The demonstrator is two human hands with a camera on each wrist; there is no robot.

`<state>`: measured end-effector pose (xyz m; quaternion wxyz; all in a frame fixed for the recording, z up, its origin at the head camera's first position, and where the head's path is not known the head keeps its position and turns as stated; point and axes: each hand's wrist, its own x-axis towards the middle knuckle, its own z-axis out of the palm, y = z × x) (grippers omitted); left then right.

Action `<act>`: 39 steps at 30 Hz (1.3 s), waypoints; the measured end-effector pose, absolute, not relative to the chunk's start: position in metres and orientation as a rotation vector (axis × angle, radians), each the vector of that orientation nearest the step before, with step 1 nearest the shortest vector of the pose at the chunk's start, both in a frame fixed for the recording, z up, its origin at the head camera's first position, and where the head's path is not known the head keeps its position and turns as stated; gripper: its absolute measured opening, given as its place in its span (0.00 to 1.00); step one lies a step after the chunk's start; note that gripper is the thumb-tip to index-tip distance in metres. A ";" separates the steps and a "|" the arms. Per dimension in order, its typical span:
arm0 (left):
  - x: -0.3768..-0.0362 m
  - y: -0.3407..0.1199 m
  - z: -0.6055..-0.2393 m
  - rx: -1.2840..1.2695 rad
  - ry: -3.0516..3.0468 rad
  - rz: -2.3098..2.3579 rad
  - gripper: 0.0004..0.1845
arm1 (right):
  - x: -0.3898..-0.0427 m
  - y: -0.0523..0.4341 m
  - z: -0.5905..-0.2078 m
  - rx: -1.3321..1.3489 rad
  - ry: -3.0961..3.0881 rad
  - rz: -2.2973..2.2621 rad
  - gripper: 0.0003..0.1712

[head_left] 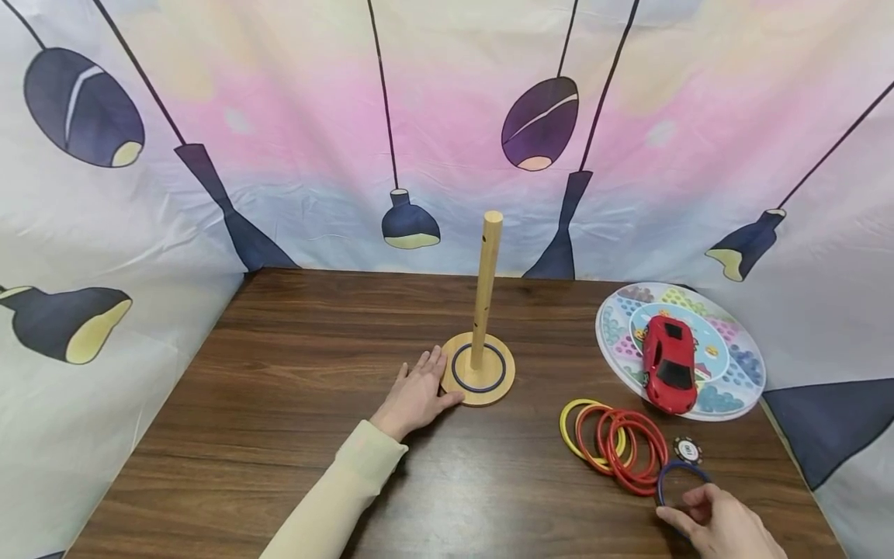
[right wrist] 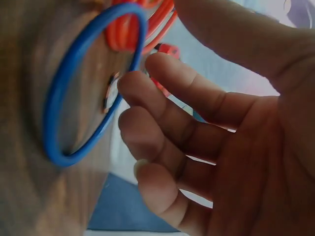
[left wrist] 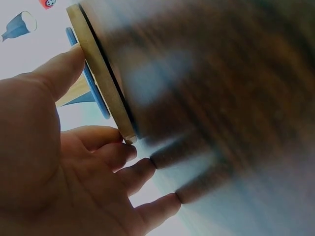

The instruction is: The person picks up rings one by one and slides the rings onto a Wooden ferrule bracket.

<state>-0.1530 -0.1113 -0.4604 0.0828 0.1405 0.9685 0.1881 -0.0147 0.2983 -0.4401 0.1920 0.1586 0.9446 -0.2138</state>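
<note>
A brown wood-grain tabletop (head_left: 279,435) spreads beneath everything, and over it the person's left arm, in a pale sleeve (head_left: 335,489), reaches diagonally inward and away from the body. The left hand (head_left: 417,396) lies palm down with its fingers spread, some tips resting on the table, the thumb touching the rim of a round wooden base (head_left: 492,371) and the forefinger meeting that rim too. The right hand (head_left: 722,520) comes in at the near right corner, fingers loosely bent and the thumb held apart from them. The fingertips are right at the edge of a blue ring (right wrist: 52,105); whether they touch it, I cannot tell. Far right, a round patterned board (head_left: 740,373) bears a red toy car (head_left: 670,357) on its left part, nose toward the near edge. Left of the board, an upright wooden post (head_left: 486,283) rises from the base, and a second blue ring (head_left: 479,390) lies flat on that base, encircling the post's foot. In front of the board, several red rings (right wrist: 116,37) overlap a yellow ring (head_left: 562,429) on the table, just beside the first blue ring. Smallest is a black-and-white chip (head_left: 687,450), between that ring and the car.
</note>
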 end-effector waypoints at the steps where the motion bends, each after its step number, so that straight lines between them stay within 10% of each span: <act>1: -0.153 -0.111 -0.461 0.417 2.891 0.562 0.45 | -0.014 0.299 -0.443 0.447 2.641 -0.614 0.43; 22: -0.153 -0.112 -0.460 0.406 2.895 0.576 0.45 | -0.027 0.289 -0.454 0.382 2.552 -0.603 0.18; 39: -0.152 -0.112 -0.459 0.402 2.899 0.572 0.45 | -0.036 0.283 -0.445 0.371 2.666 -0.610 0.24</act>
